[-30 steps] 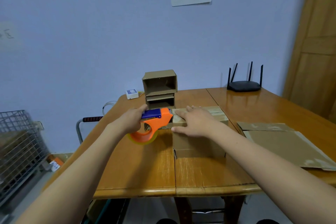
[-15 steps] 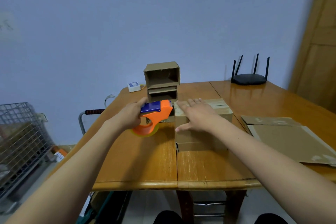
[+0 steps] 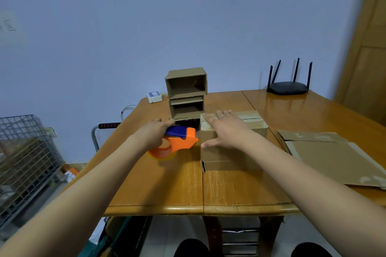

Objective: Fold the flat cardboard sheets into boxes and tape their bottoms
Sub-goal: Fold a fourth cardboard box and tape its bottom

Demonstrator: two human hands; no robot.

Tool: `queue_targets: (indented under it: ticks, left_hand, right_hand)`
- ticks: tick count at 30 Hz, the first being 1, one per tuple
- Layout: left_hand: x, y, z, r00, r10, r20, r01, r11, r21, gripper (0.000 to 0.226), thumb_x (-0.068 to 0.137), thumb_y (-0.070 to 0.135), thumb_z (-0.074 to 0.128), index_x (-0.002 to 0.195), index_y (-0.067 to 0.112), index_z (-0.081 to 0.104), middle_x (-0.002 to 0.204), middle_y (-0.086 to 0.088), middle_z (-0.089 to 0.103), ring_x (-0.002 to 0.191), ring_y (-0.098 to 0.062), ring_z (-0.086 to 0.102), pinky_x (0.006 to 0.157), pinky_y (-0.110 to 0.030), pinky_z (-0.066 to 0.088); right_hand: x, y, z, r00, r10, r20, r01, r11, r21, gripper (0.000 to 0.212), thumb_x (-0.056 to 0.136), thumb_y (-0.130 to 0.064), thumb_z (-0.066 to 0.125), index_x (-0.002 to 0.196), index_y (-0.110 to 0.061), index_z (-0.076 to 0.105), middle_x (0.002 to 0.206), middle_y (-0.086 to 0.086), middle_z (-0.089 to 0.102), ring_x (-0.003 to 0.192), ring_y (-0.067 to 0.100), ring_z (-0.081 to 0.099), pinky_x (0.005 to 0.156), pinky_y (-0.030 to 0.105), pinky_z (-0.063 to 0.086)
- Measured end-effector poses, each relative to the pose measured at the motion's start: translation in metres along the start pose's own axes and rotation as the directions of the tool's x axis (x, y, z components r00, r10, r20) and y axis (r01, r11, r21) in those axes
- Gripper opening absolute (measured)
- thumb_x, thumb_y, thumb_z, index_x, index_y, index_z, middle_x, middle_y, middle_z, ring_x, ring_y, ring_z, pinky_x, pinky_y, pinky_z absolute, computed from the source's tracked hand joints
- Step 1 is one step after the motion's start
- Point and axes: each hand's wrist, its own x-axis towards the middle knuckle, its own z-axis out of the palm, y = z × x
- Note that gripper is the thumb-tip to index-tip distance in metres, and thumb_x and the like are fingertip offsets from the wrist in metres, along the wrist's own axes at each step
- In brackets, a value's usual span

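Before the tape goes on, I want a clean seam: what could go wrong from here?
The right hand lies flat over the box top, so the tape dispenser, gripped by the left hand, may run into its fingers. The box could also slide toward the flat cardboard sheets, skewing the strip. The stacked boxes behind might get knocked.

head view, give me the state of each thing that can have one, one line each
left hand: grips the tape dispenser
right hand: flat, fingers straight, pressing on the box
tape dispenser: held at the box's left edge
box: folded up, flaps closed on top, tape along its top seam
stacked boxes: on their sides, open ends facing the camera
flat cardboard sheets: unfolded, lying on the table
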Motion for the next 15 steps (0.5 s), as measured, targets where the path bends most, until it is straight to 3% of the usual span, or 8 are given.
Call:
queue_targets:
  ticks: [7, 12, 15]
  left_hand:
    - [0.017, 0.026, -0.035, 0.995, 0.069, -0.066, -0.042, 0.933, 0.358, 0.057, 0.094, 0.022, 0.062, 0.143, 0.033, 0.036, 0.130, -0.010, 0.052, 0.121, -0.031, 0.049, 0.099, -0.041, 0.043]
    - [0.027, 0.043, -0.057, 0.991, 0.101, -0.083, -0.046, 0.864, 0.501, 0.037, 0.098, 0.023, 0.054, 0.133, 0.032, 0.046, 0.128, -0.011, 0.053, 0.118, -0.033, 0.050, 0.095, -0.042, 0.042]
    - [0.034, 0.053, -0.067, 0.992, 0.113, -0.057, -0.065, 0.843, 0.533, 0.040, 0.097, 0.027, 0.058, 0.135, 0.032, 0.047, 0.128, -0.011, 0.055, 0.118, -0.032, 0.050, 0.096, -0.044, 0.045]
  right_hand:
    - [0.003, -0.002, 0.001, 1.000, 0.010, 0.008, -0.010, 1.000, 0.000, 0.109, 0.080, -0.081, 0.054, 0.163, -0.028, 0.006, 0.166, 0.018, 0.017, 0.153, 0.038, 0.018, 0.124, 0.051, 0.014]
    - [0.007, -0.001, 0.004, 1.000, 0.015, 0.001, -0.015, 1.000, 0.004, 0.111, 0.078, -0.082, 0.055, 0.163, -0.027, 0.007, 0.166, 0.019, 0.017, 0.152, 0.040, 0.018, 0.124, 0.052, 0.013]
    - [0.007, -0.002, 0.005, 1.000, 0.012, 0.004, -0.012, 1.000, 0.002, 0.111, 0.079, -0.082, 0.055, 0.163, -0.027, 0.007, 0.166, 0.018, 0.018, 0.152, 0.039, 0.018, 0.124, 0.052, 0.013]
